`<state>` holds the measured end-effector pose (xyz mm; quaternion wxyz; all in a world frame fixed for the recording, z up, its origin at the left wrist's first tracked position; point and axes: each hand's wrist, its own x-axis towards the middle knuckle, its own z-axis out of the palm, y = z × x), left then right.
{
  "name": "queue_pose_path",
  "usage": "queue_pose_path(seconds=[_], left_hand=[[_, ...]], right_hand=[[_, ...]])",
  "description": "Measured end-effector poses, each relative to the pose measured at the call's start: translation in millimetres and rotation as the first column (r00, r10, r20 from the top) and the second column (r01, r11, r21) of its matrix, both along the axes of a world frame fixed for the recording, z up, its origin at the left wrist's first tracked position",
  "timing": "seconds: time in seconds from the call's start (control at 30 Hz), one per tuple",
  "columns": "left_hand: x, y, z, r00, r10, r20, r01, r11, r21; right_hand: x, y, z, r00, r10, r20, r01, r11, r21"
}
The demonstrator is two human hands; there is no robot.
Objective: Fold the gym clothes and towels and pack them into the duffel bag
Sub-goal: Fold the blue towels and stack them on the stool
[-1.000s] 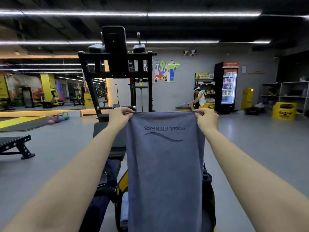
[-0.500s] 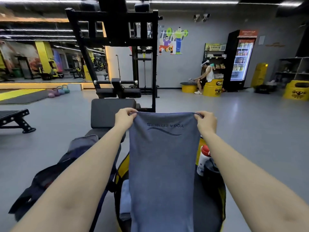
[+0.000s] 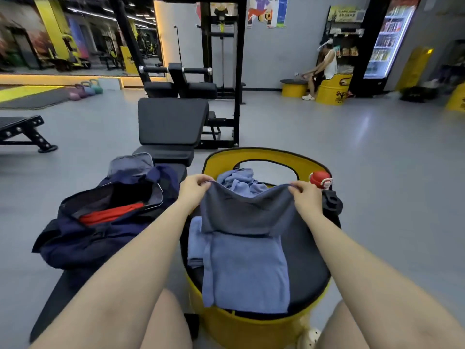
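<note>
1. Blue towel [image 3: 245,260] is pinched at its top corners by the left hand [image 3: 193,190] and right hand [image 3: 305,196], draped over a yellow drum seat [image 3: 251,328] at lower centre.
2. Grey gym floor [image 3: 364,159] fills the frame; the open navy duffel bag [image 3: 83,235] lies on a bench at left.

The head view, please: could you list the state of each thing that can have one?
Towel: half folded, top corners pinched by both hands, lower part lying on the stool.
Left hand: pinching a corner.
Right hand: pinching a corner.
Duffel bag: unzipped, red cloth inside.
Crumpled blue cloth: unfolded.
</note>
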<state>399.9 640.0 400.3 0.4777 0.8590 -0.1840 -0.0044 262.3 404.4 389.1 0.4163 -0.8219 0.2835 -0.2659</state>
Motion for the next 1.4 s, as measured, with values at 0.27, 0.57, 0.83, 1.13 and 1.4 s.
queue_pose_path(seconds=[0.27, 0.57, 0.83, 1.13, 1.4], left_hand=[[-38, 13, -74, 0.982, -0.022, -0.186, 0.035, 0.997, 0.066], [-79, 26, -131, 0.942, -0.060, -0.330, 0.122, 0.977, 0.172], [-88, 38, -152, 0.946, -0.033, -0.322, 0.121, 0.959, 0.255], [-47, 27, -152, 0.924, 0.141, -0.356, -0.088, 0.983, 0.161], [14, -1, -150, 0.874, 0.252, -0.416, -0.204, 0.966, 0.157]], right_hand=[[-42, 21, -66, 0.992, 0.009, -0.125, 0.000, 0.997, 0.071], [-77, 41, -124, 0.939, 0.093, -0.330, -0.054, 0.990, 0.127], [-89, 48, -151, 0.846, 0.217, -0.487, -0.161, 0.975, 0.155], [-58, 17, -156, 0.879, 0.117, -0.462, -0.060, 0.989, 0.136], [5, -21, -161, 0.867, 0.033, -0.497, 0.057, 0.984, 0.166]])
